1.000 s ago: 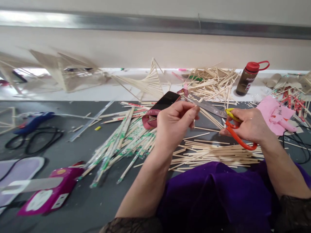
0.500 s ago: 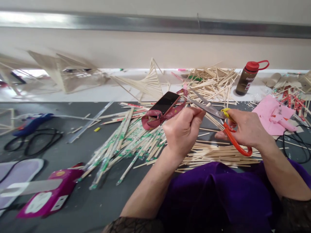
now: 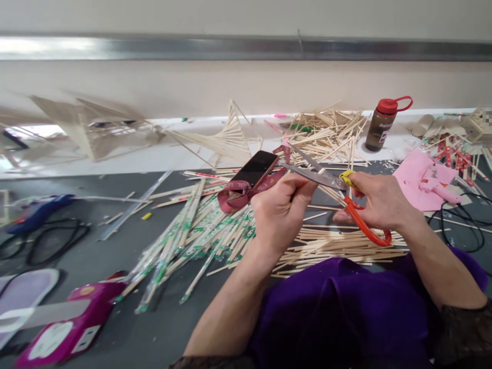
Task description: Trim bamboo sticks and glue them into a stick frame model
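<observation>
My right hand is closed around the scissors, which have orange handles with yellow on one loop. Their blades are apart and point left, just above my left hand. That hand is closed on thin wooden sticks, whose ends stick out to the right under the blades. Where the blades meet the sticks is partly hidden by my fingers. Beneath both hands lies a row of loose wooden sticks. A phone with a dark red strap rests just beyond my left hand.
Green-and-clear wrapped chopsticks spread left of my arm. A stick heap and a red-capped bottle stand behind. A pink glue gun is at right, a blue one at left, with cords. A stick model stands at the back.
The view has shifted slightly, so most things appear a little further left. Both hands keep their hold on the scissors and the sticks, with the blades still apart.
</observation>
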A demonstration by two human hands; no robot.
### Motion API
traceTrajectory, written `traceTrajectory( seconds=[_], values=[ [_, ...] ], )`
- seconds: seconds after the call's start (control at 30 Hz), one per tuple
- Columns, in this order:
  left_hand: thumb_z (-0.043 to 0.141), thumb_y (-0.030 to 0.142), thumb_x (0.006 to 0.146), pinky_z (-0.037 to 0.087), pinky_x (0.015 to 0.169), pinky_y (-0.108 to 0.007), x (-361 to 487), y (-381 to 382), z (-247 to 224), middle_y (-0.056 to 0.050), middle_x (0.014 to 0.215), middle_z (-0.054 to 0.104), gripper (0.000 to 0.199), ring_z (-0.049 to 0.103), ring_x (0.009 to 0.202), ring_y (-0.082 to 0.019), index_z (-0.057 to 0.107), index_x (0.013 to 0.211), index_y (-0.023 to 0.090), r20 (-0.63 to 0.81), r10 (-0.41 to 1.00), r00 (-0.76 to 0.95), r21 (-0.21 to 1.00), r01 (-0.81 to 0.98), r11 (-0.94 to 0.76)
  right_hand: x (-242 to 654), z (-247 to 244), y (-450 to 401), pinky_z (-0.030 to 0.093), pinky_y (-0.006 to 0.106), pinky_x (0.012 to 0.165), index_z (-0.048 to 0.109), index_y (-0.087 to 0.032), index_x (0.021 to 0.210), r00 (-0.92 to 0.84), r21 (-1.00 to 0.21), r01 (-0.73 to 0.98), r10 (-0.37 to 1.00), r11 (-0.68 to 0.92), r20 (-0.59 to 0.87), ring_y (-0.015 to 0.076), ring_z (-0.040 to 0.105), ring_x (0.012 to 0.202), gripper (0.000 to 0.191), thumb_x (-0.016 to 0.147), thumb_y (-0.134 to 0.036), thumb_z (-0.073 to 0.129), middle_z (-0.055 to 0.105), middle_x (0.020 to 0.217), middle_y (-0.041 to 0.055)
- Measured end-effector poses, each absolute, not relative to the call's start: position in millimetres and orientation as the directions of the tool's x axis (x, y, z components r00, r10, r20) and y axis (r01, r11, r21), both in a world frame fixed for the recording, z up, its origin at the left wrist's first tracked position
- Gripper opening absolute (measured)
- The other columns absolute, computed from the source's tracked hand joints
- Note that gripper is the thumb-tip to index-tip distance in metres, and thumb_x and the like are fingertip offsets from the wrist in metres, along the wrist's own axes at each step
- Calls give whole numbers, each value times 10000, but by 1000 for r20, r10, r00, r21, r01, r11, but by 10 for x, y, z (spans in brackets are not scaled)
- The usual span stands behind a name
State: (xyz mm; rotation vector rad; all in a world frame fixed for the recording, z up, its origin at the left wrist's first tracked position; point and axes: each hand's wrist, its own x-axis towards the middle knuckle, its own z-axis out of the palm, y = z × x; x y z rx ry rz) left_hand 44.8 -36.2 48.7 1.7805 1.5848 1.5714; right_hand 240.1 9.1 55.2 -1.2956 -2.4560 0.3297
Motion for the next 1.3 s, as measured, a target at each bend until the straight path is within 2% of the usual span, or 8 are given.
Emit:
traceTrajectory(
  seconds=[0.27, 0.43, 0.77, 0.9, 1.0, 1.1, 1.2, 1.3],
  values=[
    [739, 399, 773, 263, 419, -221, 382, -324, 519, 32, 501, 519, 288, 397, 441, -80, 611, 616, 194, 188, 977, -105, 980, 92, -178, 2453, 574, 108, 270, 269, 570, 538, -202, 709, -563, -405, 694, 800, 595, 210, 132, 482, 572, 566, 737, -767, 547, 587, 655, 9],
    [871, 452, 608, 162, 350, -179, 376, -306, 578, 48, 449, 472, 360, 317, 364, -42, 657, 663, 168, -28, 999, 16, 982, -186, 31, 2483, 588, 118, 271, 264, 563, 527, -201, 698, -591, -428, 650, 772, 628, 234, 118, 468, 563, 580, 733, -780, 557, 569, 648, 3],
    [898, 447, 580, 75, 303, -141, 283, -247, 563, 68, 395, 417, 403, 190, 307, 1, 639, 651, 147, -158, 890, 427, 881, -346, 323, 2570, 562, 177, 272, 250, 537, 541, -186, 697, -665, -422, 498, 646, 757, 375, 99, 446, 516, 582, 748, -764, 582, 554, 606, -12],
    [870, 495, 586, 79, 309, -168, 318, -227, 509, 68, 384, 405, 416, 186, 295, -10, 622, 626, 163, -159, 892, 424, 897, -315, 310, 2583, 553, 198, 272, 259, 544, 546, -190, 692, -668, -415, 517, 656, 749, 352, 104, 433, 522, 599, 709, -787, 597, 553, 606, -8],
    [788, 484, 694, 174, 329, -192, 371, -239, 476, 30, 453, 520, 354, 285, 329, -38, 636, 649, 167, -23, 994, 103, 992, -118, 35, 2541, 543, 179, 264, 271, 559, 527, -197, 680, -595, -390, 641, 749, 661, 291, 117, 441, 542, 581, 739, -775, 557, 548, 610, -4],
    [715, 343, 791, 349, 437, -204, 415, -271, 442, 1, 609, 655, 182, 466, 454, -72, 673, 731, 177, 365, 902, -233, 904, 321, -283, 2454, 540, 126, 264, 274, 565, 519, -202, 698, -512, -392, 725, 824, 566, 243, 124, 457, 551, 561, 748, -760, 552, 561, 624, -7],
    [669, 245, 839, 418, 543, -207, 427, -295, 418, 1, 701, 707, 77, 566, 562, -87, 690, 798, 184, 648, 721, -246, 671, 632, -388, 2375, 551, 62, 267, 270, 562, 519, -204, 710, -482, -419, 740, 849, 527, 217, 124, 475, 551, 554, 746, -756, 556, 576, 634, -9],
    [636, 202, 864, 430, 569, -204, 414, -311, 424, 5, 680, 702, 112, 581, 566, -87, 668, 759, 181, 775, 616, -139, 493, 743, -453, 2344, 561, 25, 271, 269, 561, 516, -207, 706, -479, -434, 736, 853, 520, 210, 125, 480, 551, 570, 729, -774, 558, 577, 624, -8]
  ],
)
